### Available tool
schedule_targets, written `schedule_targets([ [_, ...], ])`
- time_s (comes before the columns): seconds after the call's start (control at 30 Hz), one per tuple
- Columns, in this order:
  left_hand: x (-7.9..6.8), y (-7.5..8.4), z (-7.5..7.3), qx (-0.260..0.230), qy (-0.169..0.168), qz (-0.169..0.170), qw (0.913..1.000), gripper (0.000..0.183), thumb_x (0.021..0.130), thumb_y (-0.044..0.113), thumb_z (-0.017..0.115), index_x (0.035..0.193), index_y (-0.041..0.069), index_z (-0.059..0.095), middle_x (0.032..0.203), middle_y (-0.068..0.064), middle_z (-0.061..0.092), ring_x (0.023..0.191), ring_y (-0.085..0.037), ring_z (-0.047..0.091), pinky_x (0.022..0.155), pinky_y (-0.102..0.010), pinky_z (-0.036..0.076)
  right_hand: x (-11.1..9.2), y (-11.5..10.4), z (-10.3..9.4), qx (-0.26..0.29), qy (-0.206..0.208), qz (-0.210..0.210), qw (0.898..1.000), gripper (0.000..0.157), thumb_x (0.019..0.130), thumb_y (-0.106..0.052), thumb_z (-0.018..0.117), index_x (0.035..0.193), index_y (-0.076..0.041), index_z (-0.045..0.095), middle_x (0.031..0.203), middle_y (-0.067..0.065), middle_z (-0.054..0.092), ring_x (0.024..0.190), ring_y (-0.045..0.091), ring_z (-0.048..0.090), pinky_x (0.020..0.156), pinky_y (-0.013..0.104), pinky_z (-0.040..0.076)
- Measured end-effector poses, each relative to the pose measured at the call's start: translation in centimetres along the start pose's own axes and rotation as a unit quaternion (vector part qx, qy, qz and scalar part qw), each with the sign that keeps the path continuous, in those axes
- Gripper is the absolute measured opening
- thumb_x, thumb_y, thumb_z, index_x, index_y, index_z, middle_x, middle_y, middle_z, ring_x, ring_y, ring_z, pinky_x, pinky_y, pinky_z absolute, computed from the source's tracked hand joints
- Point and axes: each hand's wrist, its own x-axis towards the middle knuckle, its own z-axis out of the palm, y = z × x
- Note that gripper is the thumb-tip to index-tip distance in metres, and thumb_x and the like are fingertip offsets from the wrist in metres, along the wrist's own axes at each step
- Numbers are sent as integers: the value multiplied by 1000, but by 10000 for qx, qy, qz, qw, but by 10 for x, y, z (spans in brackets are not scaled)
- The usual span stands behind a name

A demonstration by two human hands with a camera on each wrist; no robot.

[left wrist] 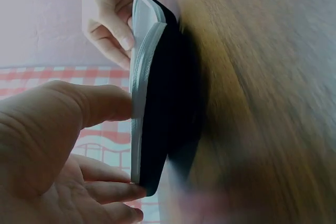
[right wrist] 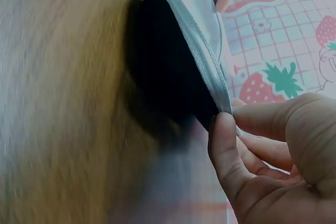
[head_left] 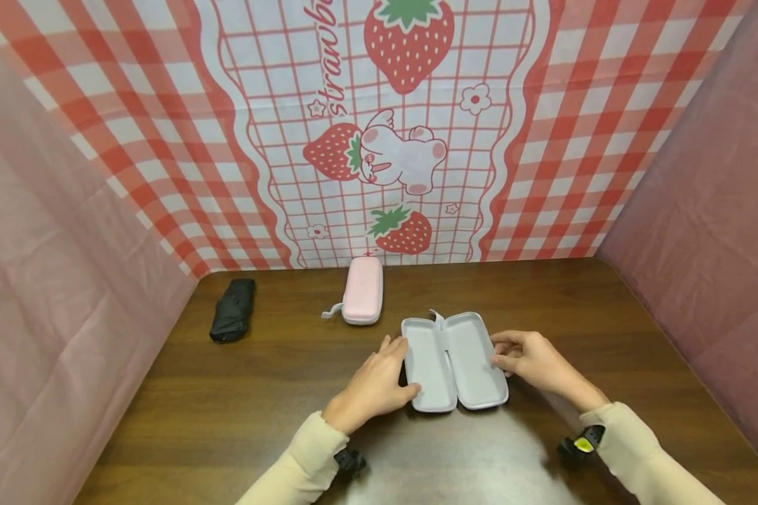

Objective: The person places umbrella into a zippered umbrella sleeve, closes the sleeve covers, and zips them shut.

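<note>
A zippered case point(head_left: 427, 368) lies unfolded on the table, its two pale grey halves facing up and side by side. In the wrist views its outer shell point(left wrist: 164, 98) is dark, with a grey zipper edge point(right wrist: 197, 40). My left hand point(head_left: 374, 384) holds the left half's rim, the thumb over the inner lip and the fingertips at the outer side. At the right half, my right hand point(head_left: 535, 361) pinches the outer edge between thumb and fingers. A grey pull strap point(head_left: 438, 319) sticks up at the case's far end.
Behind the zippered case lies a closed pink case point(head_left: 363, 289) with a grey strap. A folded black umbrella-like bundle point(head_left: 233, 310) is at the far left of the wooden table point(head_left: 290, 372). Red checked strawberry cloth point(head_left: 404, 231) hangs at the back, with pink cloth at both sides.
</note>
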Motion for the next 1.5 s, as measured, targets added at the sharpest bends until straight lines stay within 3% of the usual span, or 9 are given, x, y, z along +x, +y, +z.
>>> schedule_targets([
  [0.17,-10,-9,-6,-27,111,58,9999,75,92,29,77,150,-7,45,155,-25,46,148,-45,38,116,-56,39,1,-5,12,262,-71,61,9996,39,90,-2,74,122,17,62,92,14,69,71,8,67,62,30,60],
  [0.33,-19,-18,-8,-80,458,15,9989,68,91,24,77,146,-8,50,150,-25,52,144,-45,44,116,-52,41,3,-10,24,522,-117,126,9985,41,92,-4,74,125,16,61,95,16,68,72,10,68,62,31,60],
  [0.6,-33,-29,-10,-208,987,23,9949,57,91,17,77,138,-8,58,142,-24,60,136,-48,52,110,-55,46,4,-15,43,906,-279,119,9954,42,94,-5,72,129,15,58,113,31,69,81,16,73,66,32,62],
  [0.93,-42,-37,-18,-272,1075,65,9938,55,92,15,75,137,-12,57,140,-28,60,133,-51,53,110,-56,46,3,-22,59,1174,-500,134,9917,48,97,-7,68,135,16,51,117,35,66,81,20,73,65,34,62],
  [1.03,-41,-37,-22,-284,1095,52,9936,55,93,18,74,137,-11,58,139,-27,61,131,-50,55,108,-56,47,3,-23,59,1261,-500,161,9906,49,98,-8,68,137,16,49,118,36,65,82,24,74,65,34,62],
  [1.27,-39,-41,-34,-281,1313,-511,9896,60,97,40,71,142,2,58,141,-15,63,130,-33,61,105,-53,51,3,-24,60,1228,-461,185,9912,49,98,-8,68,137,16,49,117,36,66,78,20,73,64,34,62],
  [1.5,-43,-59,-58,139,1584,-771,9843,67,93,48,72,144,6,58,142,-14,63,130,-33,61,101,-54,53,5,-22,62,1242,-486,202,9909,51,97,-8,68,137,16,49,117,35,66,79,20,73,65,34,62],
])
